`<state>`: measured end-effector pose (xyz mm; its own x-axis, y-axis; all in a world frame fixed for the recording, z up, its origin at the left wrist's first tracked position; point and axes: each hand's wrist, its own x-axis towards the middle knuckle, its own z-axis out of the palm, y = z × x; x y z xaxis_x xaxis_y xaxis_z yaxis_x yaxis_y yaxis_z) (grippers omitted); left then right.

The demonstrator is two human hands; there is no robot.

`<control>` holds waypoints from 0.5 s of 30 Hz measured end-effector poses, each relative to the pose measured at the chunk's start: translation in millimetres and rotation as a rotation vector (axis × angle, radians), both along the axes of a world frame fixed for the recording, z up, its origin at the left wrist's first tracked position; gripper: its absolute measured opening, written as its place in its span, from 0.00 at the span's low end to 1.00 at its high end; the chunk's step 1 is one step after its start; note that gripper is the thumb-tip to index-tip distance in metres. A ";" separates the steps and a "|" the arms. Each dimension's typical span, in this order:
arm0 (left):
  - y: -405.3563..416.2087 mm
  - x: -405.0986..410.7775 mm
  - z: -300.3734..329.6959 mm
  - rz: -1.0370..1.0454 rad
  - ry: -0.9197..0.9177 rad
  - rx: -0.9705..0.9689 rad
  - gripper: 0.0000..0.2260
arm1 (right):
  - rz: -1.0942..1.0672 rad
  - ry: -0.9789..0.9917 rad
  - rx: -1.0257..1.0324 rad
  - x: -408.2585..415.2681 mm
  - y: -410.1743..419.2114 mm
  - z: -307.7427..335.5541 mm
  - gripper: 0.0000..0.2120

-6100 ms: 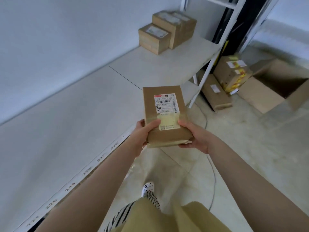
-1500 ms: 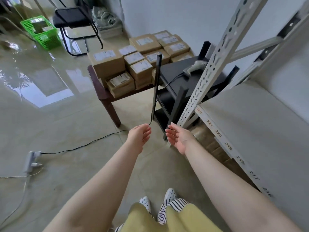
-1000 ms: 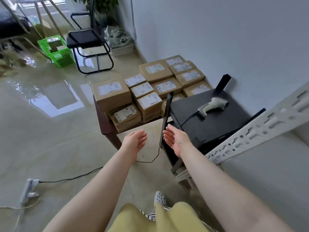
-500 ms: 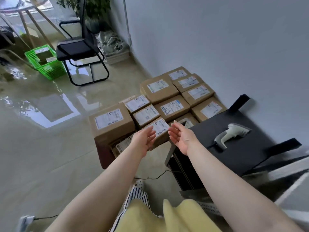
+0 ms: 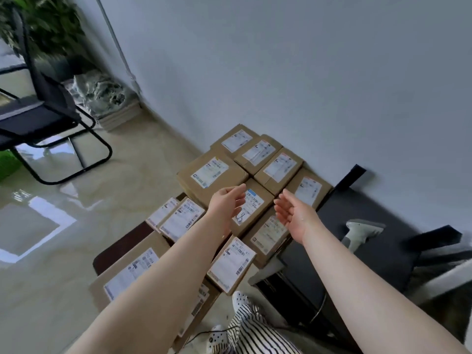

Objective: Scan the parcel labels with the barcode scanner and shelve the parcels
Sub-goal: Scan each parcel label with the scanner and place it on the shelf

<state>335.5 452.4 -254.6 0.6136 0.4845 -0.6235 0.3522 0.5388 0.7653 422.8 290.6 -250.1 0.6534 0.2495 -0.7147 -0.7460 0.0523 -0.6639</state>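
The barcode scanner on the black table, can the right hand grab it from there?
Probably yes. The right hand is open and holds nothing, and the barcode scanner lies in the open on the black table just to its right, with nothing between them.

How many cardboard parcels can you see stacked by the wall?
11, though arms may hide more. Back cluster. Middle. Nearest.

Brown cardboard parcels (image 5: 251,209) — white labels up — crowd a low table beside the grey scanner (image 5: 358,232), lying on a black stand.
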 end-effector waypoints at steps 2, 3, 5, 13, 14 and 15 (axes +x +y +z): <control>6.2 18.3 -5.4 -0.038 0.011 0.022 0.07 | -0.011 0.020 -0.015 19.8 7.6 -10.1 0.08; 10.5 24.2 -10.6 -0.041 0.029 0.029 0.07 | -0.002 0.033 -0.026 28.5 13.3 -17.1 0.08; 18.7 27.2 -22.6 -0.021 0.080 0.031 0.07 | 0.036 0.064 -0.041 40.1 26.7 -29.5 0.08; 82.0 7.3 -41.2 0.192 0.189 -0.009 0.10 | 0.289 0.136 -0.044 52.2 116.3 -62.1 0.09; 90.0 -1.5 -41.0 0.226 0.193 -0.003 0.09 | 0.353 0.128 -0.056 47.0 128.6 -64.4 0.10; 96.9 -12.3 -40.3 0.264 0.211 0.019 0.07 | 0.427 0.113 -0.073 39.6 140.3 -66.5 0.10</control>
